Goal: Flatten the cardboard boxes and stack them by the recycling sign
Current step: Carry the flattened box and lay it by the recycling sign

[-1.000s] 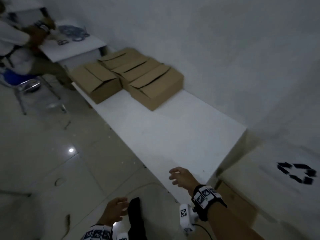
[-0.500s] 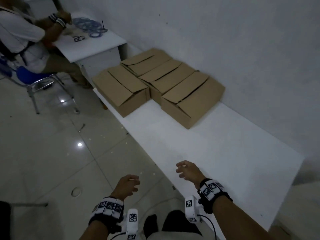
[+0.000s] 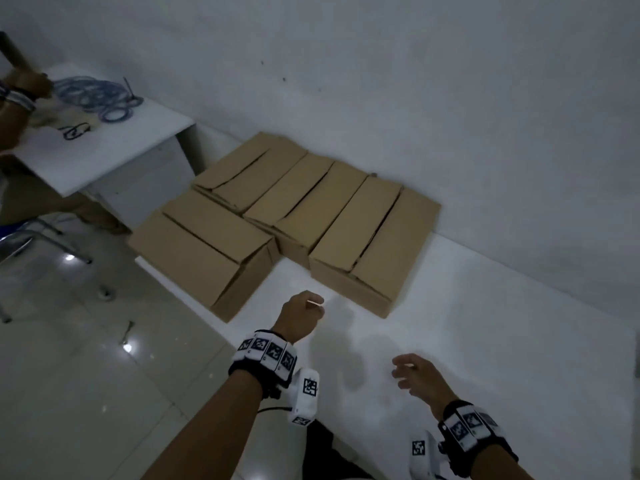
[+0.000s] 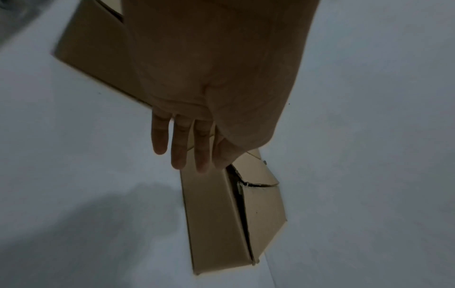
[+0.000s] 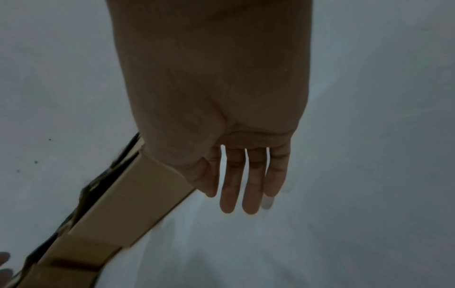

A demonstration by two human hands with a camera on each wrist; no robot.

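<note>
Several closed brown cardboard boxes stand on the white table (image 3: 450,341), against the wall. One box (image 3: 204,251) sits at the table's front left corner. The nearest of the row along the wall is the right box (image 3: 374,244). My left hand (image 3: 311,306) hovers just in front of that box, holding nothing; in the left wrist view its fingers (image 4: 179,148) are straight above the box (image 4: 216,214). My right hand (image 3: 405,370) floats over the bare table further back, fingers relaxed and empty (image 5: 246,185). The box row (image 5: 118,204) shows at its left.
Another person's hand (image 3: 24,88) works at a smaller white table (image 3: 114,157) at the far left, with blue rings (image 3: 97,95) on it. A metal chair (image 3: 20,244) stands on the tiled floor (image 3: 86,375). The wall (image 3: 450,116) closes off the back.
The view has swung left and the recycling sign has left the picture. Both hands have moved forward over the table, the left one close to the boxes.
</note>
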